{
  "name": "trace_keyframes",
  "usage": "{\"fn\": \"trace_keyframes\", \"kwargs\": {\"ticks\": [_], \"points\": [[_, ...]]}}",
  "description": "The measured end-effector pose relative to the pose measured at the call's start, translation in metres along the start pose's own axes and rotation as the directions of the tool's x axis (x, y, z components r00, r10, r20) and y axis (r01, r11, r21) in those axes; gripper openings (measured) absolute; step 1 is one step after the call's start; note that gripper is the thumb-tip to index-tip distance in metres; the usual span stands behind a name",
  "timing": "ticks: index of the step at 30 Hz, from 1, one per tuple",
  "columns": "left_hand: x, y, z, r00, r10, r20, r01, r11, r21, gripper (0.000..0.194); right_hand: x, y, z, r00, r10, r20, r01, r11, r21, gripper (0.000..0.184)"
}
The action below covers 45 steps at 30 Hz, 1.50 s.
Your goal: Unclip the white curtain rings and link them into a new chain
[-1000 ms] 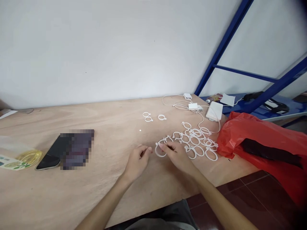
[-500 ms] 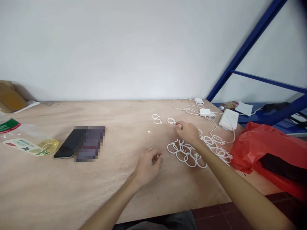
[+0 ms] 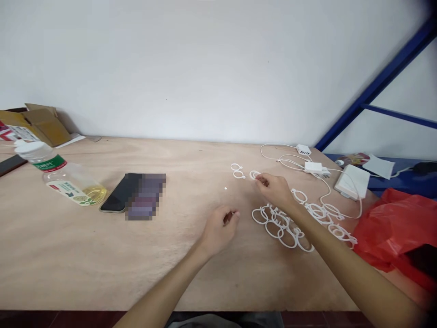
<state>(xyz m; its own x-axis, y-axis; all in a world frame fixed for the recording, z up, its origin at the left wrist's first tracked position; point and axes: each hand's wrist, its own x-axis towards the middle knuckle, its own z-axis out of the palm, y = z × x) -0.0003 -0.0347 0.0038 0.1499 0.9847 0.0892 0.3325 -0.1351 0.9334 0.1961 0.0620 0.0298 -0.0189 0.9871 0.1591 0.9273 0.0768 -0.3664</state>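
My right hand point(image 3: 274, 189) pinches a thin white plastic ring point(image 3: 253, 174) by its edge, low over the table. Just left of it lie two more small white rings point(image 3: 239, 174), each with a little tab, one below the other. My left hand point(image 3: 221, 231) rests on the wood with fingers curled toward the thumb, and no object shows in it. Between and below the hands spreads a loose cluster of larger white rings point(image 3: 273, 229). Further white rings point(image 3: 317, 211) lie to the right, partly behind my right forearm. A tiny white speck point(image 3: 226, 188) sits above my left hand.
Left on the wooden table point(image 3: 136, 269) are a phone point(image 3: 118, 193) beside a blurred-out patch, a tilted bottle point(image 3: 63, 175) with yellow liquid and a cardboard box point(image 3: 46, 123). At right are white cables with an adapter point(image 3: 313, 167), a white box point(image 3: 352, 181) and a red plastic bag point(image 3: 396, 232).
The view has turned left and tilted slightly, so the table's contents sit further right and more of the bottle and box shows. My right hand still pinches the ring; my left stays curled.
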Motion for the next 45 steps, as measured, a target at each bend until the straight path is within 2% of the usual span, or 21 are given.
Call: {"fn": "trace_keyframes", "kwargs": {"ticks": [1, 3, 5, 8, 11, 13, 15, 16, 19, 23, 26, 28, 30, 32, 34, 37, 40, 45], "points": [[0.002, 0.001, -0.002, 0.999, -0.023, -0.026, 0.022, 0.999, -0.029, 0.028, -0.011, -0.006, -0.001, 1.000, -0.025, -0.006, 0.026, 0.988, 0.153, 0.023], [0.004, 0.003, -0.007, 0.995, -0.072, -0.071, 0.065, 0.993, -0.104, 0.035, -0.036, -0.018, -0.002, 0.996, -0.074, 0.046, 0.048, 0.904, 0.425, 0.021], [0.006, 0.004, -0.010, 0.992, -0.108, -0.062, 0.096, 0.981, -0.171, 0.040, -0.060, -0.029, 0.000, 0.976, -0.155, 0.155, 0.041, 0.824, 0.565, 0.026], [0.006, 0.006, -0.012, 0.992, -0.115, 0.059, 0.125, 0.964, -0.236, 0.042, -0.085, -0.037, 0.003, 0.948, -0.235, 0.213, 0.051, 0.778, 0.627, 0.023], [0.005, 0.008, -0.012, 0.976, -0.124, 0.179, 0.177, 0.932, -0.316, 0.033, -0.093, -0.038, 0.007, 0.936, -0.291, 0.198, 0.111, 0.778, 0.619, 0.014], [0.005, 0.011, -0.012, 0.964, -0.133, 0.229, 0.217, 0.893, -0.395, 0.025, -0.094, -0.039, 0.007, 0.952, -0.255, 0.169, 0.089, 0.760, 0.643, 0.009], [0.004, 0.013, -0.013, 0.956, -0.129, 0.262, 0.244, 0.848, -0.471, 0.020, -0.092, -0.041, 0.006, 0.971, -0.176, 0.164, 0.002, 0.686, 0.727, 0.014], [0.004, 0.013, -0.014, 0.953, -0.127, 0.275, 0.255, 0.826, -0.503, 0.020, -0.092, -0.043, 0.004, 0.967, -0.156, 0.200, -0.057, 0.634, 0.771, 0.017], [0.004, 0.012, -0.015, 0.935, -0.131, 0.330, 0.313, 0.741, -0.594, 0.022, -0.091, -0.048, -0.003, 0.907, -0.197, 0.373, -0.227, 0.516, 0.826, 0.020], [0.002, 0.009, -0.015, 0.909, -0.087, 0.408, 0.361, 0.653, -0.666, 0.034, -0.093, -0.049, -0.010, 0.818, -0.236, 0.525, -0.427, 0.363, 0.828, 0.021], [0.000, 0.011, -0.015, 0.890, -0.032, 0.454, 0.384, 0.589, -0.711, 0.043, -0.099, -0.047, -0.013, 0.716, -0.308, 0.627, -0.581, 0.236, 0.779, 0.024], [-0.002, 0.013, -0.015, 0.881, -0.020, 0.473, 0.412, 0.527, -0.744, 0.041, -0.104, -0.047, -0.014, 0.668, -0.351, 0.657, -0.634, 0.194, 0.748, 0.029], [-0.004, 0.014, -0.016, 0.871, -0.041, 0.490, 0.449, 0.473, -0.758, 0.037, -0.109, -0.050, -0.016, 0.642, -0.373, 0.670, -0.653, 0.190, 0.733, 0.035], [-0.005, 0.016, -0.016, 0.860, -0.058, 0.508, 0.484, 0.412, -0.772, 0.034, -0.113, -0.055, -0.017, 0.650, -0.372, 0.662, -0.646, 0.187, 0.740, 0.041], [-0.006, 0.018, -0.016, 0.849, -0.039, 0.527, 0.508, 0.334, -0.794, 0.031, -0.115, -0.061, -0.017, 0.699, -0.329, 0.635, -0.627, 0.145, 0.766, 0.045], [-0.008, 0.022, -0.014, 0.857, -0.013, 0.515, 0.508, 0.186, -0.841, 0.026, -0.115, -0.069, -0.011, 0.767, -0.263, 0.585, -0.603, 0.016, 0.797, 0.049], [-0.010, 0.026, -0.011, 0.881, -0.052, 0.469, 0.471, 0.035, -0.881, 0.022, -0.114, -0.075, -0.003, 0.786, -0.317, 0.531, -0.594, -0.145, 0.792, 0.052], [-0.013, 0.034, -0.013, 0.898, -0.111, 0.427, 0.423, -0.058, -0.904, 0.019, -0.115, -0.083, 0.002, 0.827, -0.349, 0.440, -0.549, -0.338, 0.764, 0.053]]}}
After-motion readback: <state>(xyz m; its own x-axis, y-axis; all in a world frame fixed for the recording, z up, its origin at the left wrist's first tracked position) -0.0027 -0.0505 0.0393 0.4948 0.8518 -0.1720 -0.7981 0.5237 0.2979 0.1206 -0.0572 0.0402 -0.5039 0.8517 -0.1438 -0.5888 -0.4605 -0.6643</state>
